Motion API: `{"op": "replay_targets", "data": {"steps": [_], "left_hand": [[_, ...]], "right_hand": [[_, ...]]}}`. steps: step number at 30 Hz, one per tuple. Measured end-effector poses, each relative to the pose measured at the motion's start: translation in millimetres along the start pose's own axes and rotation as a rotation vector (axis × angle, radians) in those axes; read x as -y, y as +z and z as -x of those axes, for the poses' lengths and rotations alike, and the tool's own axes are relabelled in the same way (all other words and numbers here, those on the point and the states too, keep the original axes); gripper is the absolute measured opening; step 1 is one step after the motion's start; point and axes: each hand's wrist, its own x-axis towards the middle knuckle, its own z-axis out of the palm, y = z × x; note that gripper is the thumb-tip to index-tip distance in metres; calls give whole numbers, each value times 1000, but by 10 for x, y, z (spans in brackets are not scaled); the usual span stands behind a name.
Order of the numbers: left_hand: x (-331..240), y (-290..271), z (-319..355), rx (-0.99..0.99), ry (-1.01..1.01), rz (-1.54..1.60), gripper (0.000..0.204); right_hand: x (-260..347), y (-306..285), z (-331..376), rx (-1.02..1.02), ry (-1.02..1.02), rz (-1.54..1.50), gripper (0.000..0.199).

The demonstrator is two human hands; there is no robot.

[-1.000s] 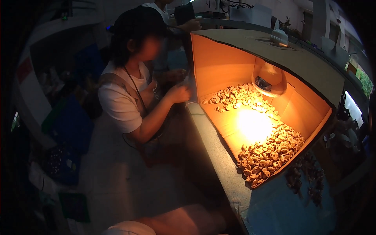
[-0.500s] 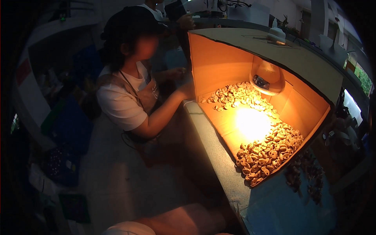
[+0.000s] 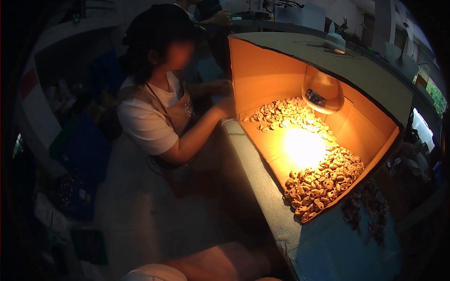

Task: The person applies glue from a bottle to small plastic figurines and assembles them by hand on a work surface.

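Neither of my hands shows clearly. At the lower edge, a pale rounded piece of cloth (image 3: 154,272) and bare skin (image 3: 220,262) come into view, dim and without visible fingers. Nearest to them is the table edge (image 3: 262,192). On the table stands an open-fronted cardboard box (image 3: 267,65) with a glowing lamp (image 3: 323,93) hanging inside. Many small brown shell-like pieces (image 3: 311,189) lie in a heap at its near right side. More of these pieces (image 3: 290,110) lie along its back. Glare hides the middle of the box floor.
A person in a dark cap and apron (image 3: 157,105) sits beyond the table's left edge, arms reaching behind the box. Dark clustered items (image 3: 368,210) lie on a blue surface (image 3: 347,248) right of the box. Blue crates (image 3: 82,154) stand at the left.
The view has shifted slightly, so the box sits a little farther right. The other person's far hand has moved toward the box. The heaps look the same.
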Motion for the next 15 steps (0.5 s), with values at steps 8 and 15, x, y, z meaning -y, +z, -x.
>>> {"op": "replay_targets", "data": {"steps": [8,15], "left_hand": [[69,51,-11,-47,61,-98,46],[15,20,-20,-56,57,-74,47]], "right_hand": [[80,277,119,-46,-7,-157,38],[27,-3,-10,90,14,-168,41]]}}
